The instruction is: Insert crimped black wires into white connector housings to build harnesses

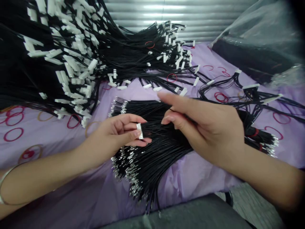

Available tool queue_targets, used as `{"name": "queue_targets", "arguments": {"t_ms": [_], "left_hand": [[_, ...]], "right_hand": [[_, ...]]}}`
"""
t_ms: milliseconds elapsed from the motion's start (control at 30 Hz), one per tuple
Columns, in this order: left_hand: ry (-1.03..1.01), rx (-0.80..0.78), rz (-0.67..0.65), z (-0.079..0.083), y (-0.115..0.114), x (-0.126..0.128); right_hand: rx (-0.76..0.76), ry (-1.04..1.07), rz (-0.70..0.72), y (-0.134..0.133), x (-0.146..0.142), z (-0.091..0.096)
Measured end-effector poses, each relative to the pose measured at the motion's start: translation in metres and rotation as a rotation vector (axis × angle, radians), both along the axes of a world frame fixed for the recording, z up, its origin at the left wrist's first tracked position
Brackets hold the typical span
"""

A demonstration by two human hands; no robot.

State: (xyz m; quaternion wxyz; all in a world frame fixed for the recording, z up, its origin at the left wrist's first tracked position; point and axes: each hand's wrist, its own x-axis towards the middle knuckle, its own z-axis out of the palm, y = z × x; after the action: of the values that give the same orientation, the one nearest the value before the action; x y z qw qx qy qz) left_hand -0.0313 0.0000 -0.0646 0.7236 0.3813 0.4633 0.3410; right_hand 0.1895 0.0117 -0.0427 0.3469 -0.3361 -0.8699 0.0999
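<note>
Fingers of my left hand [122, 130] are pinching a white connector housing [139, 131] over the black wire bundle [152, 156]; above that bundle's right end, my right hand's [209, 130] fingers are half-curling, whether gripping anything I cannot tell from here.

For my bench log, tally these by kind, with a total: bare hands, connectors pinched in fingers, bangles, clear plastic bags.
Left hand and right hand: 2
White connector pinched in the left hand: 1
Bangle: 1
Clear plastic bag: 1
Total: 5
</note>
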Motion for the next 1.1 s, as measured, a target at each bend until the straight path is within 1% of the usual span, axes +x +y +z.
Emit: {"name": "queue_targets", "arguments": {"t_ms": [33, 100, 200, 333, 533, 700, 967, 1100], "left_hand": [[-0.002, 0.001, -0.001, 0.000, 0.000, 0.000], [-0.012, 0.006, -0.014, -0.002, 0.001, -0.001], [-0.036, 0.026, -0.046, -0.003, 0.002, -0.002], [-0.033, 0.030, -0.080, -0.001, 0.003, -0.002], [-0.004, 0.024, -0.091, 0.001, 0.004, -0.005], [-0.019, 0.017, -0.096, -0.001, 0.006, -0.005], [-0.003, 0.018, -0.088, 0.000, 0.006, -0.003], [-0.007, 0.027, -0.084, 0.000, 0.005, -0.002]], "right_hand": [[-0.018, 0.002, -0.007, -0.001, -0.002, -0.001], [-0.045, -0.028, 0.026, -0.001, -0.005, -0.005], [-0.007, -0.080, 0.113, 0.002, -0.009, -0.015], [0.025, -0.072, 0.144, 0.006, -0.009, -0.023], [0.022, -0.103, 0.142, 0.006, -0.007, -0.021], [0.069, -0.149, 0.170, 0.008, -0.006, -0.021], [-0.055, -0.108, 0.218, 0.011, -0.005, -0.020], [-0.030, -0.142, 0.214, 0.011, -0.006, -0.019]]}}
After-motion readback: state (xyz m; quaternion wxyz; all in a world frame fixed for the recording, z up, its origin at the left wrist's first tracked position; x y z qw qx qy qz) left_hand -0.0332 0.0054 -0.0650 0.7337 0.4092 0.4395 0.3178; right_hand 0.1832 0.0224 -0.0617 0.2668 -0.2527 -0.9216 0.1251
